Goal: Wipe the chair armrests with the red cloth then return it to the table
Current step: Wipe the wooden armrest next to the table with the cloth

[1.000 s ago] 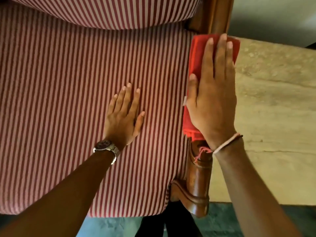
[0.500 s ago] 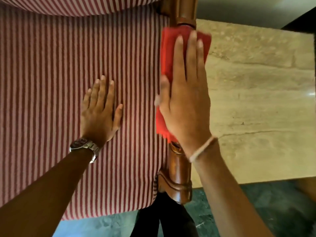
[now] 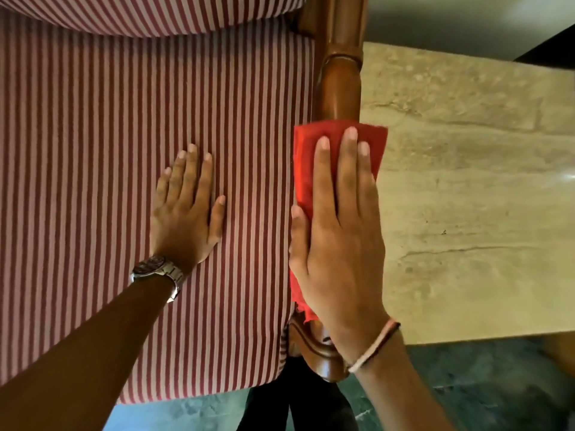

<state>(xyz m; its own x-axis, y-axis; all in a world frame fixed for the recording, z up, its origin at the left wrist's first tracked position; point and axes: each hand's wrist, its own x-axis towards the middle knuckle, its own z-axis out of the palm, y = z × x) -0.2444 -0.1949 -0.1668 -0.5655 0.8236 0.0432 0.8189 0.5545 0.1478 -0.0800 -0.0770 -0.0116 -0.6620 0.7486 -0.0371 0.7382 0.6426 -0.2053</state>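
Note:
The red cloth [image 3: 375, 141] lies folded over the chair's right wooden armrest [image 3: 340, 79]. My right hand [image 3: 339, 228] presses flat on the cloth, fingers together and pointing away from me, covering most of it. The far half of the armrest shows bare beyond the cloth; its carved near end sticks out below my wrist. My left hand [image 3: 186, 209], with a watch on the wrist, rests palm down and fingers apart on the red-and-white striped seat cushion [image 3: 93, 181].
A beige marble table [image 3: 473, 197] stands right beside the armrest. The striped backrest cushion [image 3: 140, 14] runs along the top. Dark green floor [image 3: 466, 384] shows below the table edge and under the seat.
My right hand has slid the red cloth along the armrest toward me, uncovering the far part of the wood. My left hand stays flat on the seat.

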